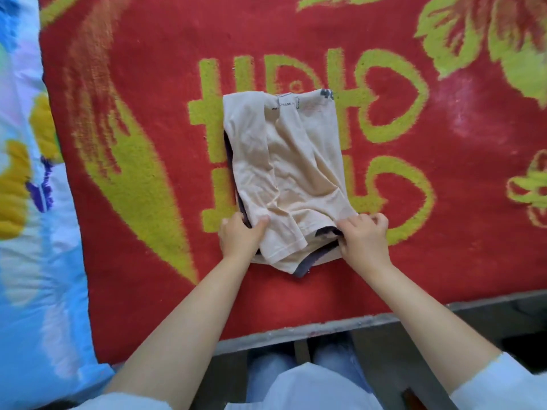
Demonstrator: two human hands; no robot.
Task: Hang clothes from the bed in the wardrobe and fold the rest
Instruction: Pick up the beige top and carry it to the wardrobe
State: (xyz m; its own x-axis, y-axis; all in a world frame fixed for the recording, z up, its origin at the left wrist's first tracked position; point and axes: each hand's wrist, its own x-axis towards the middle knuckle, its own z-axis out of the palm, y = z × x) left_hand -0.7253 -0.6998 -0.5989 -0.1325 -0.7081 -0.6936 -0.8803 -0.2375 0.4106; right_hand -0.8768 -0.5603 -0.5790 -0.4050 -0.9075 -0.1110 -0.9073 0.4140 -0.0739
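Two hands are working at the lower edge of a folded shirt (284,170), which is lying in the middle of the frame on a red blanket (165,84) patterned with yellow-green shapes. We are seeing only the head view. The shirt is beige, creased, with a dark trim showing along its left side and at its lower edge, and small printed lettering near its top.

Our left hand (241,235) is gripping the shirt's lower left corner, thumb lying on top of the cloth and fingers tucked beneath. Our right hand (365,236) is holding the lower right corner, fingers curling over the fabric's edge.

At the left of the frame a blue quilt (32,261) with yellow and purple patches is lying against the blanket. Along the bottom, a grey bed frame (370,324) is running beside the blanket's edge, and our pale sleeves (503,386) and jeans (266,371) are showing below it.
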